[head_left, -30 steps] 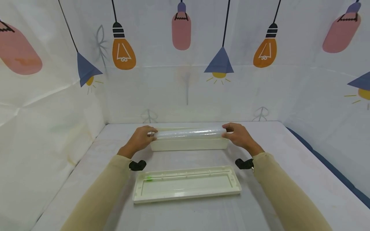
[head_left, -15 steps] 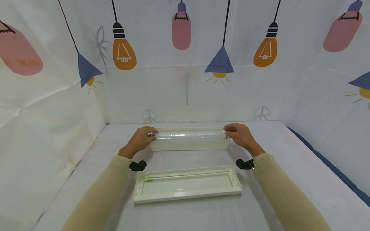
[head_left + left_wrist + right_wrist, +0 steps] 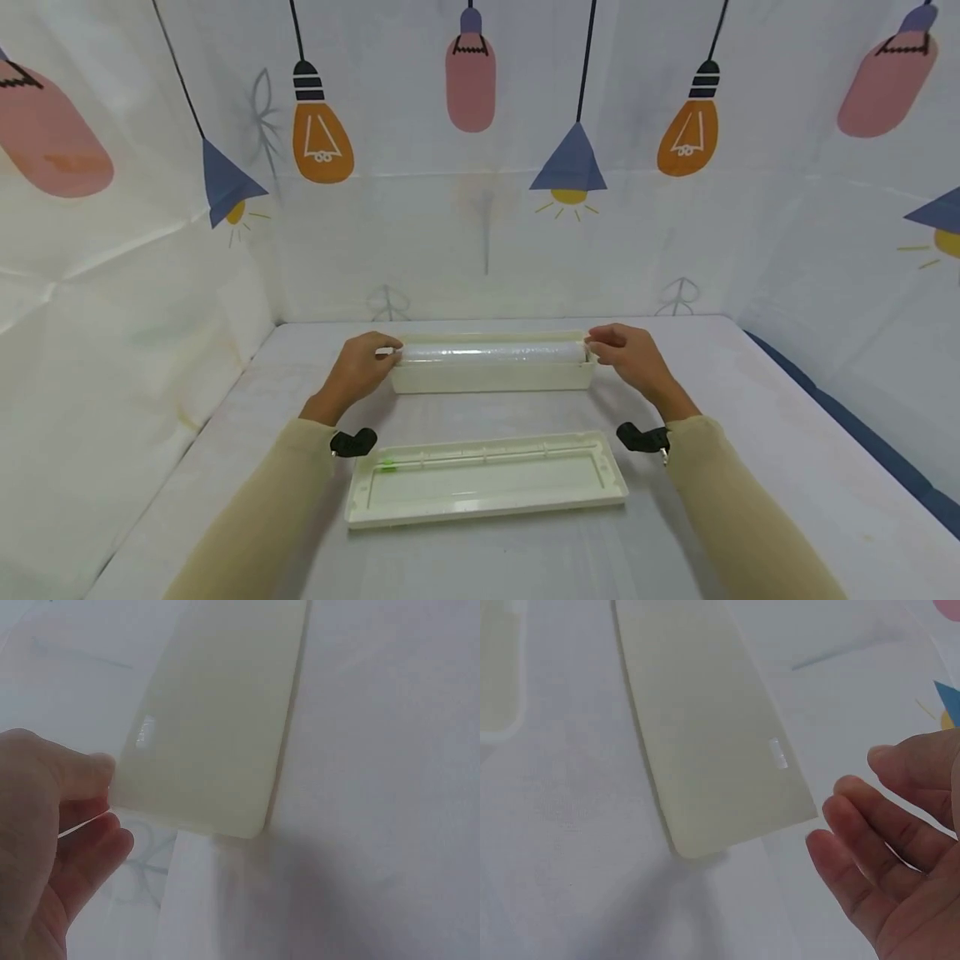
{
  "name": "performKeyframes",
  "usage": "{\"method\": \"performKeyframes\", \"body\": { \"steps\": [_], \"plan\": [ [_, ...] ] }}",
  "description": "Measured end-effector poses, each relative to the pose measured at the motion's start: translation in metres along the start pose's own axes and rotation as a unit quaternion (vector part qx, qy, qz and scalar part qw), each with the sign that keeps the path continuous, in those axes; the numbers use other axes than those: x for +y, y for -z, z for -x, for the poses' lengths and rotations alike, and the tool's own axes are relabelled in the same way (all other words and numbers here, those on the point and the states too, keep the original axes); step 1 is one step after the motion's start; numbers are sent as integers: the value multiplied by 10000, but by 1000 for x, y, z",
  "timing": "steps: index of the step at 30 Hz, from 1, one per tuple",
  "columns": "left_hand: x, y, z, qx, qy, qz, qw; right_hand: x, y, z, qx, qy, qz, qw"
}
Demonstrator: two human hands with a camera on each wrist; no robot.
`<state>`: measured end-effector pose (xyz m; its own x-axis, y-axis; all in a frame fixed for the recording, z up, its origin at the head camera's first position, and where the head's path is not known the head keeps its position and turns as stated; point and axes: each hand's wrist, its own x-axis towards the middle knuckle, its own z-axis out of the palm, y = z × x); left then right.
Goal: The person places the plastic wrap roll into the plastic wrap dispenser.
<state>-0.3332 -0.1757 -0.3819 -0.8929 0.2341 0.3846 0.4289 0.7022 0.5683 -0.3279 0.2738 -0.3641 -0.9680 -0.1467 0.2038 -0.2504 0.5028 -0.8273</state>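
Note:
A roll of clear plastic film (image 3: 495,352) lies lengthwise inside a long cream box (image 3: 491,380) near the back of the table. At the box's left end is my left hand (image 3: 352,372), its thumb and fingers parted; in the left wrist view the thumb tip (image 3: 102,766) is at the box's upper corner. My right hand (image 3: 636,360) stays by the right end, and the right wrist view has its relaxed fingers (image 3: 847,855) apart from the box, holding nothing. From both wrists the box wall hides the roll.
In front of the box lies a cream lid (image 3: 487,493), inner side up, with a rail and a small green slider (image 3: 387,467) along its far edge. White sheets printed with lamps form the back and side walls (image 3: 487,233) around the white table (image 3: 480,558).
The roll's right end has come down into the box, so the roll now lies level. My right hand has let go and drawn right; my left hand has shifted slightly left.

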Motion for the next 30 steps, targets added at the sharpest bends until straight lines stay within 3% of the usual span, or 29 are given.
{"method": "performKeyframes", "body": {
  "steps": [10,20,30],
  "plan": [
    [6,6,17,357,-228,-5,9991,2,6,21,11,46,-367,9993],
    [16,17,46,384,-241,-43,9990,5,0,44,-218,-113,-426,9988],
    [18,19,66,140,-137,-34,9998,5,-4,63,-485,-167,-602,9969]
  ]
}}
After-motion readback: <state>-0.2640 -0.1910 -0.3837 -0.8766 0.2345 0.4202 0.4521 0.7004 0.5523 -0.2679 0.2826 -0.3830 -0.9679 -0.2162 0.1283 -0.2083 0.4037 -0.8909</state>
